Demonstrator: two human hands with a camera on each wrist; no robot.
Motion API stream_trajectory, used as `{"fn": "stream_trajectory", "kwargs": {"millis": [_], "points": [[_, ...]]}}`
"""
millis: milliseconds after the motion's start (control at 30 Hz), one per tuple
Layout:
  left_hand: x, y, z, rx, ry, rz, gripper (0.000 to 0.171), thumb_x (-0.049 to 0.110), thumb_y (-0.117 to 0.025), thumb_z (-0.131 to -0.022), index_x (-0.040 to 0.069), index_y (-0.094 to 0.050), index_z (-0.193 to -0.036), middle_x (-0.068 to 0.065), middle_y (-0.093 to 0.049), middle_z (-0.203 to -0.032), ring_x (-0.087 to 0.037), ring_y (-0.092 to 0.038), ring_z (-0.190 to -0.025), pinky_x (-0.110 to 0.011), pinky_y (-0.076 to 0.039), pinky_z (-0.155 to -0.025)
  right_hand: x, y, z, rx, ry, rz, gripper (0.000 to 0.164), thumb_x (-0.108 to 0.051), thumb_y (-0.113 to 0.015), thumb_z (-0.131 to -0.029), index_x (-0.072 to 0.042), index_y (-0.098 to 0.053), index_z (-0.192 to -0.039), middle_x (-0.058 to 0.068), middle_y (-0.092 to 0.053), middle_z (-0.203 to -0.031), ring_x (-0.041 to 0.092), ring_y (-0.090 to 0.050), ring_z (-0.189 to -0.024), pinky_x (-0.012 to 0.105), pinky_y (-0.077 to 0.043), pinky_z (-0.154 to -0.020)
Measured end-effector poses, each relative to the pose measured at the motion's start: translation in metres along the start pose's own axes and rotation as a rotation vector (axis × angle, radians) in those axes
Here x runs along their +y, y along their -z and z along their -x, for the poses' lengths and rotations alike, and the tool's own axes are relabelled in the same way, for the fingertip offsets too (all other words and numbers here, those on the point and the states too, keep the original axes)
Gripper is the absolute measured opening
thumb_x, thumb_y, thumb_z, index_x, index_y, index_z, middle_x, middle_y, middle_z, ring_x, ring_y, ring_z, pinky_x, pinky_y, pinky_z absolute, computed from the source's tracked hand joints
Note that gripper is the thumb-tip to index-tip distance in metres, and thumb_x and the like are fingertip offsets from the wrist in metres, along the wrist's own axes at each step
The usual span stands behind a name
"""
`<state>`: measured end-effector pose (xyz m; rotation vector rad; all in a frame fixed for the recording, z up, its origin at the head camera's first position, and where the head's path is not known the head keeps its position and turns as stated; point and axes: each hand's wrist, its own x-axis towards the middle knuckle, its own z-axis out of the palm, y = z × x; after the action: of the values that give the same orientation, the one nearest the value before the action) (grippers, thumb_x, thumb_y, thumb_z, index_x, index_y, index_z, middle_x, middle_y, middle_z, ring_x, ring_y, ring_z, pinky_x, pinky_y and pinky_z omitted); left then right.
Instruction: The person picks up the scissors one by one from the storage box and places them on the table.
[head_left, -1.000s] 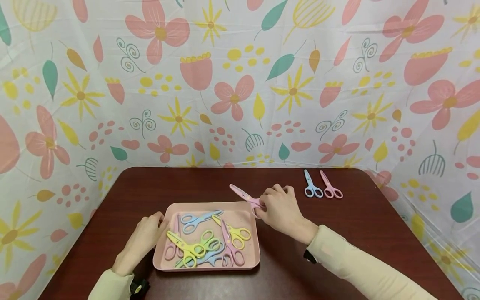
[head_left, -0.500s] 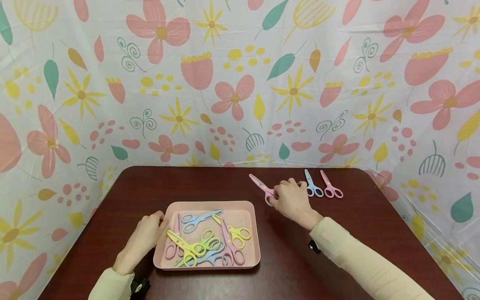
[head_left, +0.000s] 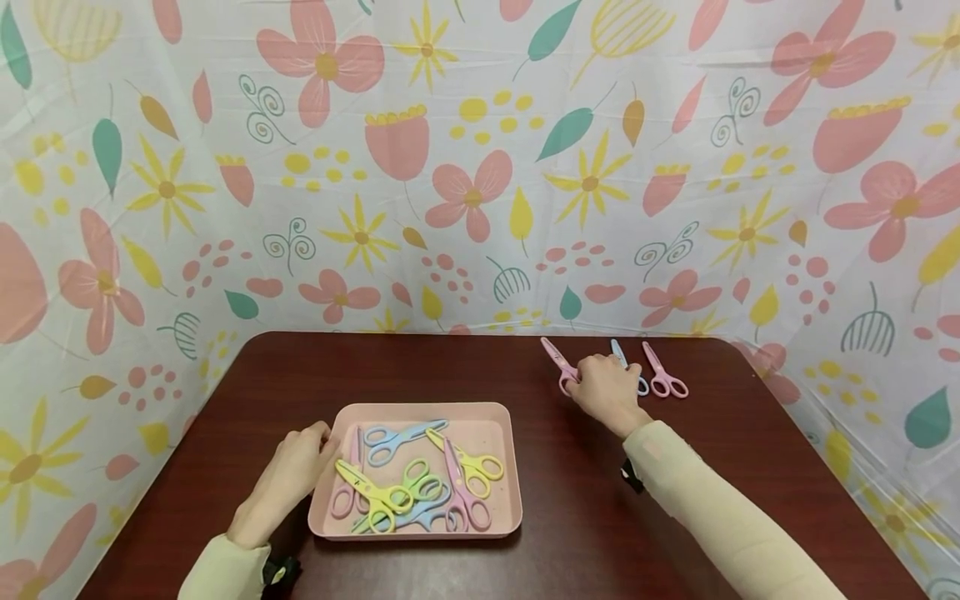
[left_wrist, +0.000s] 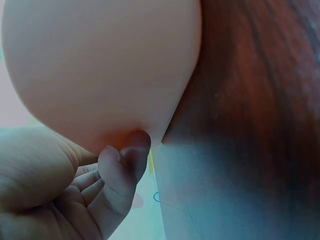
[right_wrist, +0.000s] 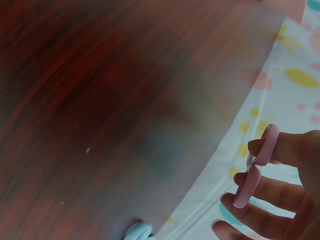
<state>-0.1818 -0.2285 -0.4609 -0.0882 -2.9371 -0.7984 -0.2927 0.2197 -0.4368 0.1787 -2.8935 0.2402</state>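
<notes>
My right hand (head_left: 609, 393) pinches pink scissors (head_left: 555, 357) by the finger loops, their blades pointing to the back left, near the far edge of the table. In the right wrist view the pink loops (right_wrist: 249, 188) sit between thumb and fingers. Just beyond that hand lie blue scissors (head_left: 618, 353), partly hidden by it, and another pair of pink scissors (head_left: 660, 372). At the left side of a pink tray (head_left: 414, 537), my left hand (head_left: 288, 468) grips the rim near the back corner; its fingertips press the outer wall in the left wrist view.
Inside the tray lie several scissors: yellow scissors (head_left: 363, 486), blue scissors (head_left: 405, 435), green and pink ones, some overlapping. The dark wooden table (head_left: 360, 367) ends at a flower-printed cloth (head_left: 465, 275) behind and at both sides.
My right hand has carried the pink scissors from over the tray's back right corner to the right and back, up beside the blue scissors. The left hand stays at the tray.
</notes>
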Motion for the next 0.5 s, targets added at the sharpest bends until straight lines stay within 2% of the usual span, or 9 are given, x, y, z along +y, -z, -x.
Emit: {"fn": "stream_trajectory", "kwargs": {"millis": [200,500], "points": [[-0.001,-0.001,-0.001,-0.001,0.003,-0.006,0.014,0.013,-0.058,-0.097,0.003,-0.059,-0.086,-0.003,-0.05,-0.063,-0.017,-0.048,-0.055,-0.032,-0.041,-0.053,0.015,-0.003,-0.01,-0.047,-0.074,0.003,0.034,-0.032,-0.067,-0.083,-0.012,-0.053,-0.06,0.013,-0.059,-0.075,0.039,-0.055,-0.088,0.068,-0.032,-0.079],[-0.002,-0.002,-0.001,0.003,0.007,0.001,0.014,0.013,-0.057,-0.097,0.003,-0.06,-0.087,-0.004,-0.051,-0.064,-0.017,-0.049,-0.055,-0.033,-0.042,-0.054,0.032,-0.009,-0.024,-0.081,-0.169,-0.001,0.03,-0.034,-0.067,-0.083,-0.007,-0.06,-0.071,0.029,-0.062,-0.095,0.047,-0.052,-0.098,0.076,-0.023,-0.086]]}}
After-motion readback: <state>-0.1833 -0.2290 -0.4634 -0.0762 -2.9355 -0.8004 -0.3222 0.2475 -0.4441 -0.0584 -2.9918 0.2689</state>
